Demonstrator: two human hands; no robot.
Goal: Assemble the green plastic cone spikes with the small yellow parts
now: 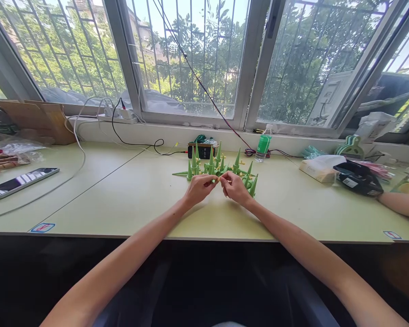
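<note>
Several green cone-shaped pieces [236,162] with small yellow parts stand and lie in a cluster on the pale yellow-green table. In front of them, my left hand [200,187] is closed around a small green piece [213,181], its fingertips pointing right. My right hand [234,186] meets it with thumb and forefinger pinched at a tiny orange-yellow part [218,179] at the green piece's end. The right palm and the other right fingers hide part of the cluster.
Behind the cones a phone [202,151] leans upright near a bottle [263,144]. On the right are a tissue box [322,168], a black package [357,177] and another person's arm [402,204]. A second phone [22,183], cables and a cardboard box [41,120] are left.
</note>
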